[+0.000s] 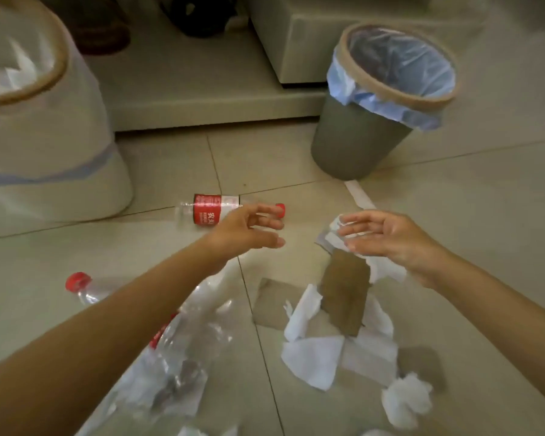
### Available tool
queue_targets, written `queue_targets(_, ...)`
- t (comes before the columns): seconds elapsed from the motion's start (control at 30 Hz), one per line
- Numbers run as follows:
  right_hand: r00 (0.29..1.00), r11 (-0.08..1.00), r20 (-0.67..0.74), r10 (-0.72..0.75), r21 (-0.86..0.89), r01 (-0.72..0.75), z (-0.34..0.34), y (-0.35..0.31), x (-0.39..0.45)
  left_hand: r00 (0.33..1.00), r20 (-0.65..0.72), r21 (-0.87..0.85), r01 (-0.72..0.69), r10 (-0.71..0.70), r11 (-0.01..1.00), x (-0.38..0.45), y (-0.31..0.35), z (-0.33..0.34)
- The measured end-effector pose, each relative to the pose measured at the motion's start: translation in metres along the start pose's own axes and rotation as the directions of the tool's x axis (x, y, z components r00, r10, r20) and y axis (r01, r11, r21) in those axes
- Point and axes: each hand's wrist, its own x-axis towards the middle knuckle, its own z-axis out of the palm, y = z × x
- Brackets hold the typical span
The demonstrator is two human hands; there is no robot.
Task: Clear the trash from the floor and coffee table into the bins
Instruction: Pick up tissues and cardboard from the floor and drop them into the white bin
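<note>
your left hand (249, 226) is hovering with loose, spread fingers holding nothing, just in front of the red-labelled plastic bottle (208, 210) lying at frame centre. your right hand (387, 236) is likewise relaxed and empty above the white tissue (335, 225) and brown cardboard (345, 297). you are probably starting a pickup: wrap the bottle's middle, gather paper whole, then carry to the grey bin (362, 143) at upper right.

Bottle (216, 212): clear, red label, red cap. Second bottle (85, 289): clear, red cap. Right bin (359, 146): grey, tan rim, pale blue liner. Left bin (44, 152): white (tan rim). Tissues (312, 357) white; cardboard (345, 294) brown; floor tiles (453, 190) beige.
</note>
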Motion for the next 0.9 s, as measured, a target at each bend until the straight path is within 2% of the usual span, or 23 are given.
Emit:
queue_targets(0.2,0.989,0.992,-0.076,0.127,-0.006,-0.127,-0.031,0.069,-0.006,0.994,0.092,-0.054,0.066,-0.061,0.996,0.05,-0.042,0.074)
queue_targets(0.23,0.987,0.99,-0.079,0.141,-0.016,-0.143,-0.031,0.076,-0.006,0.992,0.101,0.005,0.071,-0.071,0.997,0.055,-0.052,0.082)
queue_targets(0.3,0.984,0.986,-0.074,0.162,-0.03,-0.165,-0.03,0.086,-0.005,0.989,0.112,0.26,0.06,-0.092,0.964,0.062,-0.071,0.094)
queue_targets(0.37,0.984,0.985,-0.064,0.167,-0.032,-0.169,-0.027,0.091,-0.004,0.982,0.121,0.511,0.062,-0.143,0.858,0.064,-0.086,0.1)
queue_targets(0.47,0.986,0.985,-0.035,0.163,-0.046,-0.165,-0.024,0.094,-0.001,0.97,0.092,0.709,0.096,-0.227,0.699,0.058,-0.093,0.103)
queue_targets(0.53,0.988,0.987,-0.027,0.155,-0.041,-0.156,-0.021,0.096,-0.001,0.973,0.068,0.838,0.064,-0.221,0.541,0.047,-0.094,0.103)
queue_targets(0.6,0.989,0.988,-0.015,0.15,-0.034,-0.15,-0.015,0.099,-0.001,0.98,0.048,0.905,0.038,-0.191,0.425,0.035,-0.098,0.104)
queue_targets(0.73,0.987,0.986,0.018,0.161,-0.043,-0.16,0.0,0.107,0.001,0.994,0.041,0.958,-0.01,-0.103,0.287,0.017,-0.116,0.103)
queue_targets(0.8,0.987,0.986,0.028,0.159,-0.054,-0.157,0.006,0.11,0.0,0.998,0.045,0.952,-0.028,-0.049,0.305,0.013,-0.123,0.101)
queue_targets(0.9,0.987,0.986,0.05,0.15,-0.074,-0.146,0.013,0.112,-0.005,1.0,0.009,0.896,-0.002,-0.014,0.445,0.01,-0.128,0.095)
